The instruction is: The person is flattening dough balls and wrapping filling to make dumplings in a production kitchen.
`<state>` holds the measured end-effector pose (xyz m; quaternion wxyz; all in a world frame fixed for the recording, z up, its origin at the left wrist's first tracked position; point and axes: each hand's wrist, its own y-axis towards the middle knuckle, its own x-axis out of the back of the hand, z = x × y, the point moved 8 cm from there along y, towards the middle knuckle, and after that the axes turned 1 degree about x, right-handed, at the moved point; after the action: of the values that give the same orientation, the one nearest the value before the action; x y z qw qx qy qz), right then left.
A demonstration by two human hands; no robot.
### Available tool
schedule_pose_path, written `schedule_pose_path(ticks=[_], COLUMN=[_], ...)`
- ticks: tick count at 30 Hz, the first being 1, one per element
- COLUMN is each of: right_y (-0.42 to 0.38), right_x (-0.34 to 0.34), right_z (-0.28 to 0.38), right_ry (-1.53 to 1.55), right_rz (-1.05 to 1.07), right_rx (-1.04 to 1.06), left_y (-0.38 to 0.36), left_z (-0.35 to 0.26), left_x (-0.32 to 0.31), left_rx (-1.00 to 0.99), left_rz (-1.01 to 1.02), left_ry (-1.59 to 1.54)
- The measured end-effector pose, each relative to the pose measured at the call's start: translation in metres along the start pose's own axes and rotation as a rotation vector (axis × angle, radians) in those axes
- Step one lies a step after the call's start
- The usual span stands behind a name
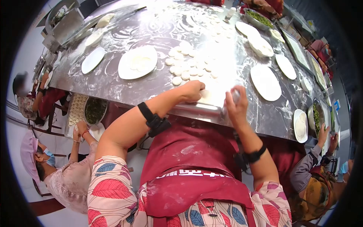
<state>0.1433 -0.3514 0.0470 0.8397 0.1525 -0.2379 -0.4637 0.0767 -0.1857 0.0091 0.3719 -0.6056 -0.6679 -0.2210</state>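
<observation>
At the near edge of the steel table, my left hand [192, 91] is closed, its fingers at the edge of a flat dough wrapper [206, 97]. Just right of the wrapper, my right hand [237, 108] is curled around a grey, rounded thing that looks like a rolling pin [236, 97]; motion blurs it and the fingers hide most of it. Beyond my left hand lies a cluster of small dough pieces [186, 64], dusted with flour. An oval white plate [124, 72] holding pale wrappers stands to the left, and another white plate [266, 83] to the right.
The floury steel table [109, 89] carries more plates. At left, a masked co-worker [64, 166] sits by a bowl of green filling [95, 110] and a tray of dumplings [78, 106]. Another person's hands [328, 137] work at right, near a filling bowl [316, 117].
</observation>
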Motion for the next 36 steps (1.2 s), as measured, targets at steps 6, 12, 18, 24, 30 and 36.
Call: schedule_pose_path(ticks=[6,12,18,24,30,36], right_y=[0.058,-0.015,0.05,0.023,-0.03,-0.022], right_x=[-0.024,0.003,-0.02,-0.008,0.004,0.002], right_z=[-0.022,0.003,-0.019,-0.015,0.003,0.006], right_ry=[-0.123,0.044,-0.138,-0.064,0.158,0.13], right_rz=[-0.029,-0.004,-0.042,-0.02,0.012,0.007], right_rx=[0.025,0.006,0.013,0.013,0.002,0.038], left_y=[0.02,0.012,0.011,-0.006,-0.019,-0.037], left_z=[-0.001,0.01,0.011,-0.001,0.002,0.103], left_x=[0.006,-0.001,0.004,0.007,0.03,0.17], left_rx=[0.049,0.064,0.032,0.086,-0.092,0.186], left_rz=[-0.064,-0.037,-0.068,-0.026,-0.067,-0.467], left_ry=[0.009,-0.134,-0.079,-0.038,-0.282,-0.45])
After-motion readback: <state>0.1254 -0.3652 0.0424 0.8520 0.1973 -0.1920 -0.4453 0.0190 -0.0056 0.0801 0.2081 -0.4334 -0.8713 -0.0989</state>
